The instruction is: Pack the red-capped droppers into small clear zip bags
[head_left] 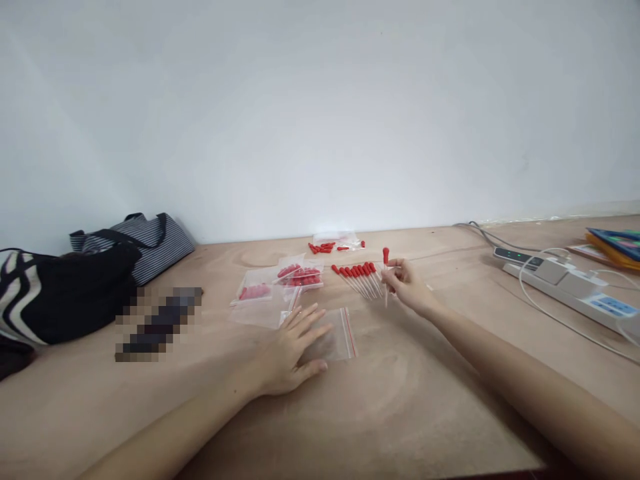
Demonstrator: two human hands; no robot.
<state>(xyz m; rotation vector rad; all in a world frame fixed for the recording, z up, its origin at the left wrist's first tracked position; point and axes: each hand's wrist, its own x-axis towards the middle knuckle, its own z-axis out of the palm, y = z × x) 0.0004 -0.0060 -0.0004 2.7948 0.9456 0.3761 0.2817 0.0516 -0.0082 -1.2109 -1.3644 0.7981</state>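
1. Where the table runs out left of the left hand, a black bag [75,293] and a striped bag [163,247] sit together, probably put aside to free working room; a dark item [160,327] nearer the hand is pixelated, can't identify.
2. Just beyond the left fingertips: filled bags [301,275] with red pieces inside, overlapping, perhaps grouped to keep them from the loose ones.
3. Left hand [287,353]: fingers spread wide, palm down, gripping nothing. It lies over a clear zip bag [341,340], seemingly to steady it; the red-lined seal side points toward the right hand's side.
4. Farther off, past both hands, loose red bulbs [325,248] lie near the wall, apparently out of the way.
5. Between the hands and beyond: a row of droppers [361,271], bulbs away from the person, fanned side by side, likely for easy counting or pickup.
6. Right hand [407,287]: fingertips pinched closed round one red-bulbed dropper [385,256], near upright, bulb on top. Gripping the stem leaves the bulb unsqueezed.
7. Right of the right hand, well apart: power strip [570,293], clear of the work.
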